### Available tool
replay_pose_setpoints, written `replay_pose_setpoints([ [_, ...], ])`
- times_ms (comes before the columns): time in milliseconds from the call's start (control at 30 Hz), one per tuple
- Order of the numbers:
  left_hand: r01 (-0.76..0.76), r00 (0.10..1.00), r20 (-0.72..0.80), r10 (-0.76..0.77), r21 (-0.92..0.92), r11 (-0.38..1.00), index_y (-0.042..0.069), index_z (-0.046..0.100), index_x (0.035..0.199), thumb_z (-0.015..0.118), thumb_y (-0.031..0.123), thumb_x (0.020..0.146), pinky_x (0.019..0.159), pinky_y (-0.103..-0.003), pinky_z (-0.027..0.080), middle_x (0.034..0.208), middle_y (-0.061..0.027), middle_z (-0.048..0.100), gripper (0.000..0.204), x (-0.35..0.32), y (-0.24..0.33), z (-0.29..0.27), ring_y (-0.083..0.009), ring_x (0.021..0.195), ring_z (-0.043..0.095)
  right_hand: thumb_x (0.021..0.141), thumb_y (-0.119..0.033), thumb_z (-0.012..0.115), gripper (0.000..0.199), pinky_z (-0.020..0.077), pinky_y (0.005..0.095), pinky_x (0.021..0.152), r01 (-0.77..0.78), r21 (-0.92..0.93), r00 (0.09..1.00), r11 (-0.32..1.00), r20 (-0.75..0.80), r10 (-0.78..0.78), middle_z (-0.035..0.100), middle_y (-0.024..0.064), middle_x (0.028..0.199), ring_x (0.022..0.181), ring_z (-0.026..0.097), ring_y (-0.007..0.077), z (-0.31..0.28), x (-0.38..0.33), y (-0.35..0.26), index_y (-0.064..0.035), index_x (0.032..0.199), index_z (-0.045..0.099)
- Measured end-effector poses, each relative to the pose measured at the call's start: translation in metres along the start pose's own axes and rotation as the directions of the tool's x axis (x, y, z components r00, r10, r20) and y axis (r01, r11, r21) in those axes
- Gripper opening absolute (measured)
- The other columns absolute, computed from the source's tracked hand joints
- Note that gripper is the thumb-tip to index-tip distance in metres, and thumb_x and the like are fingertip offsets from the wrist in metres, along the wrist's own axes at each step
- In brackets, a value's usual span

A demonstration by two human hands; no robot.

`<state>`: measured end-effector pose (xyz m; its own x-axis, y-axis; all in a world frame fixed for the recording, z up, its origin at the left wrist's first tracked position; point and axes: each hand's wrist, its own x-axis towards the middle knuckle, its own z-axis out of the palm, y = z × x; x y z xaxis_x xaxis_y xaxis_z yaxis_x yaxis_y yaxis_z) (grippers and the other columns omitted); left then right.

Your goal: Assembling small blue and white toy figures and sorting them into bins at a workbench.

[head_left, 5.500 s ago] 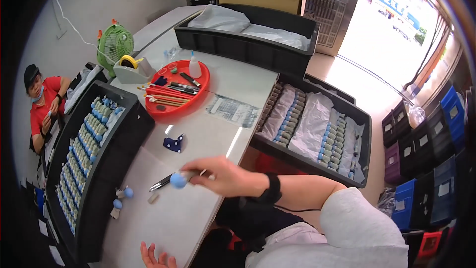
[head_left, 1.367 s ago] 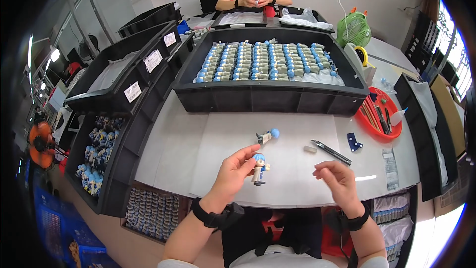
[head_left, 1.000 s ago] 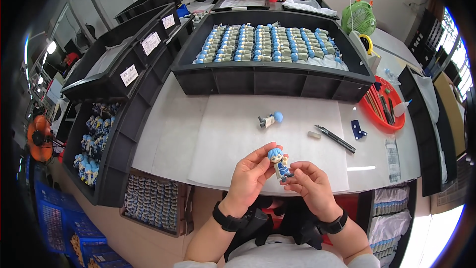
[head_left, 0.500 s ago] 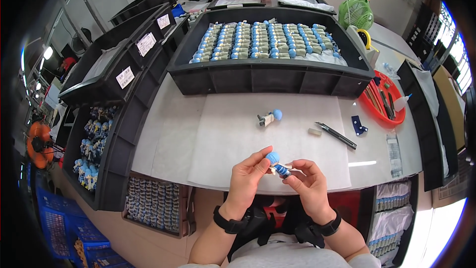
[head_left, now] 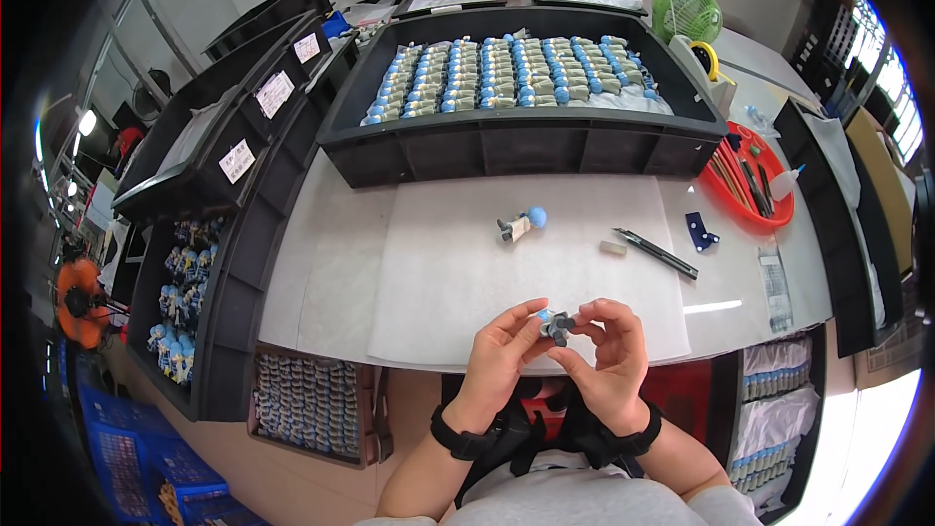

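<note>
Over the near edge of the table, a small figurine (head_left: 556, 327) with a light-blue head is tilted so that its dark feet face up toward me. My left hand (head_left: 504, 358) is closed on its head end, thumb and forefinger pinching it. At the feet end, the curled fingertips of my right hand (head_left: 612, 362) grip it. My fingers cover part of its body. A second figurine (head_left: 521, 224), blue-headed with a pale body and dark feet, lies on the white sheet (head_left: 448, 273) beyond my hands.
A black crate (head_left: 516, 148) holding rows of figurines stands behind the sheet. To the right lie an eraser-like block (head_left: 613, 248), a black pen-like tool (head_left: 657, 253), a dark-blue piece (head_left: 699, 232) and a red tray (head_left: 779, 217) of tools. Black crates (head_left: 185, 180) line the left. A co-worker sits opposite.
The figurine in my hands has been turned, from its striped side showing to its feet facing up. The view has shifted slightly. The figurine on the sheet stays in place.
</note>
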<state>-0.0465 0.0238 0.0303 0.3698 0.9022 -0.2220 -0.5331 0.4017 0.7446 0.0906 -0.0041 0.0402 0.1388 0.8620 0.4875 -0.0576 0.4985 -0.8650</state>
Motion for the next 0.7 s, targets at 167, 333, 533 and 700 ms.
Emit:
replay_pose_setpoints([
  [167, 0.035, 0.999, 0.007, -0.035, 0.023, 0.999, -0.004, 0.045, 0.122, 0.049, 0.016, 0.092, 0.080, -0.031, 0.051, 0.103, -0.0135, 0.060, 0.036, -0.002, -0.001, 0.004, -0.0209, 0.091, 0.061, 0.068, 0.010, 0.070, 0.056, 0.0491, 0.0310, 0.084, -0.014, -0.018, 1.000, 1.000, -0.004, 0.014, 0.044, 0.0108, 0.109, 0.097, 0.053, 0.0181, -0.003, -0.002, 0.004, 0.0000, 0.115, 0.042],
  [333, -0.047, 0.999, -0.007, 0.049, 0.141, 0.989, -0.005, 0.044, 0.123, 0.056, 0.010, 0.087, 0.084, -0.031, 0.050, 0.107, -0.0136, 0.058, 0.040, -0.004, 0.002, 0.003, -0.0223, 0.093, 0.060, 0.071, 0.006, 0.069, 0.050, 0.0492, 0.0305, 0.083, -0.027, -0.052, 0.999, 0.998, 0.040, 0.029, 0.047, 0.0113, 0.109, 0.096, 0.054, 0.0185, -0.005, -0.001, 0.001, 0.0002, 0.114, 0.044],
  [533, -0.698, 0.645, 0.479, 0.595, 0.686, 0.205, 0.001, 0.057, 0.107, 0.073, -0.002, 0.065, 0.080, -0.035, 0.051, 0.112, -0.0204, 0.055, 0.045, 0.001, -0.004, 0.022, -0.0320, 0.095, 0.059, 0.079, -0.005, 0.062, 0.037, 0.0499, 0.0295, 0.075, -0.434, -0.042, 0.887, 0.900, 0.157, 0.435, 0.059, 0.0118, 0.102, 0.085, 0.060, 0.0188, -0.038, 0.015, -0.015, 0.0002, 0.114, 0.051],
  [700, -0.667, 0.675, 0.491, 0.550, 0.726, 0.170, 0.001, 0.050, 0.117, 0.080, 0.014, 0.063, 0.078, -0.034, 0.049, 0.117, -0.0237, 0.051, 0.064, 0.003, -0.024, 0.040, -0.0352, 0.109, 0.050, 0.081, 0.001, 0.057, 0.039, 0.0478, 0.0299, 0.076, -0.277, -0.200, 0.923, 0.940, 0.215, 0.318, 0.062, 0.0140, 0.100, 0.084, 0.062, 0.0196, -0.090, 0.009, -0.034, -0.0015, 0.119, 0.051],
])
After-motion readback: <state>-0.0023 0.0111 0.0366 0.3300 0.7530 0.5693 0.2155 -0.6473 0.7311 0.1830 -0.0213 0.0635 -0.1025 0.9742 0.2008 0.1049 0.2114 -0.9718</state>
